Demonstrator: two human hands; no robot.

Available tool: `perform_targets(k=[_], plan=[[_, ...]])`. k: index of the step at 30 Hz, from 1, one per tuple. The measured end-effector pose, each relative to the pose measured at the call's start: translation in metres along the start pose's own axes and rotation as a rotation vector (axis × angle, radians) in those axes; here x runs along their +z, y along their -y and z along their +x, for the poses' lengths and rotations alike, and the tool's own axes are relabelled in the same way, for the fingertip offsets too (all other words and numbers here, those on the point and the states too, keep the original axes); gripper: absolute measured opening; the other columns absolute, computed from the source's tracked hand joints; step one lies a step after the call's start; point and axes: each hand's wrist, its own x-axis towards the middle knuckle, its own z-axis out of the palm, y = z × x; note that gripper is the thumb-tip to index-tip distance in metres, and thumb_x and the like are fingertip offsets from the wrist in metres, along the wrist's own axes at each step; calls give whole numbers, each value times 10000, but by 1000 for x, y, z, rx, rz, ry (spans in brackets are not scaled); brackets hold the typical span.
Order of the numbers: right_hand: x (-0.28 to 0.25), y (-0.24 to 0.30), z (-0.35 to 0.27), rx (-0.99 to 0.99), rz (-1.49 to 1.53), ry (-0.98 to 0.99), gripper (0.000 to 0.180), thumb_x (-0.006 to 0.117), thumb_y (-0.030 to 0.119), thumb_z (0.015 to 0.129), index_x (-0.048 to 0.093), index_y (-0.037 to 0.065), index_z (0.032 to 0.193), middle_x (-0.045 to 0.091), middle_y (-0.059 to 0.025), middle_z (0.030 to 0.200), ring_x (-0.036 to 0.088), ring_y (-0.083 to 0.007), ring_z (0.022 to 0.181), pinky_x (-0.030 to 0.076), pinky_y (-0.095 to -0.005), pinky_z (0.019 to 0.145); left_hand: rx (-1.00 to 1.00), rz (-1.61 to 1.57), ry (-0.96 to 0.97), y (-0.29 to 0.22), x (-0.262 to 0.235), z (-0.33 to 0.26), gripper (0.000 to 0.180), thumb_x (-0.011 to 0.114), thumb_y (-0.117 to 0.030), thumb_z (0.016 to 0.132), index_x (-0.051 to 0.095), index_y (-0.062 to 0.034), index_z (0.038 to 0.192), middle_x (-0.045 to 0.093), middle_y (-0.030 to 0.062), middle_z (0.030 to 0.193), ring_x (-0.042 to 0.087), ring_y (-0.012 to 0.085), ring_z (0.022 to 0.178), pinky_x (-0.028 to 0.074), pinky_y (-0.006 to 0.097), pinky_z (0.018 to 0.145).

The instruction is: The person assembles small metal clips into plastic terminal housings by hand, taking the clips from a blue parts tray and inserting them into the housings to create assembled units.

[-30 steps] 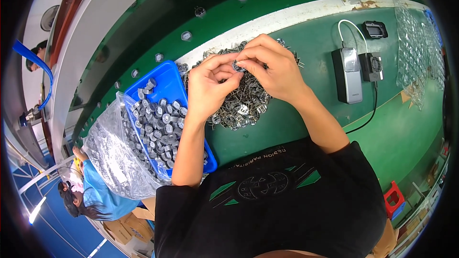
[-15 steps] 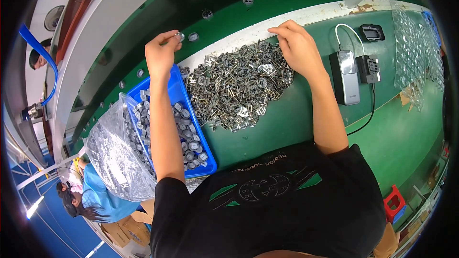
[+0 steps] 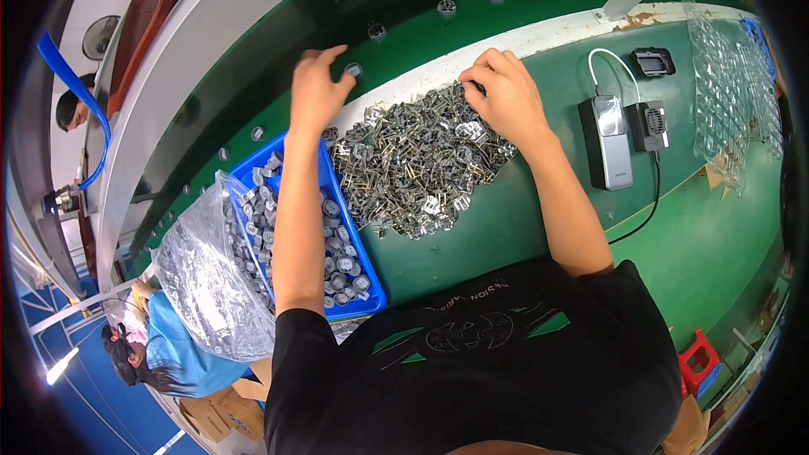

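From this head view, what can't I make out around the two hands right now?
- Head view: the left hand reaches a small round part on the dark green conveyor belt; whether it grips it, too small to tell.
- The right hand covers what its fingertips touch in the pile of silver metal clips.
- The left forearm hides part of the blue plastic bin.
- The clear plastic trays are bent by the rim.

A green workbench [image 3: 716,227] carries a heap of metal clips [image 3: 413,164] and a blue tray [image 3: 358,274] of round parts. Beside them lie a grey device [image 3: 611,143] and clear blister trays [image 3: 729,93].
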Motion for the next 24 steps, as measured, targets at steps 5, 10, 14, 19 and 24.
perform_targets(k=[5,10,14,19,24], plan=[[-1,7,3,-199,-54,-86,149,702,120,801,717,52,932,612,-54,912,587,-280,916,496,-370,817,83,13,152,8,9,1,414,666,-72,756,684,-61,1170,636,178,1094,604,333,1010,481,385,903],[8,-1,1,50,56,16,139,705,145,804,744,89,926,620,-57,917,582,-269,920,491,-377,842,-77,-66,163,-29,-3,-8,380,678,-57,740,694,-39,1119,626,163,1015,647,286,892,529,367,837],[5,-1,4,102,74,80,147,706,152,808,751,111,942,624,-68,899,583,-273,916,490,-399,848,-91,-327,90,-57,-7,-30,367,699,-44,734,699,-51,1101,605,131,1000,646,196,811,543,304,733],[12,1,6,-38,-16,-41,72,722,149,762,722,149,833,599,-22,826,578,-240,851,442,-377,783,-198,-581,144,-89,-14,-50,353,710,-39,768,686,-46,1120,638,64,867,601,80,696,513,231,648],[4,6,7,-195,-91,-56,110,734,121,723,681,121,819,577,-4,819,554,-208,812,420,-346,768,-249,-609,177,-101,-13,-60,378,720,-30,782,678,-35,1158,618,14,750,531,38,620,460,201,590]])
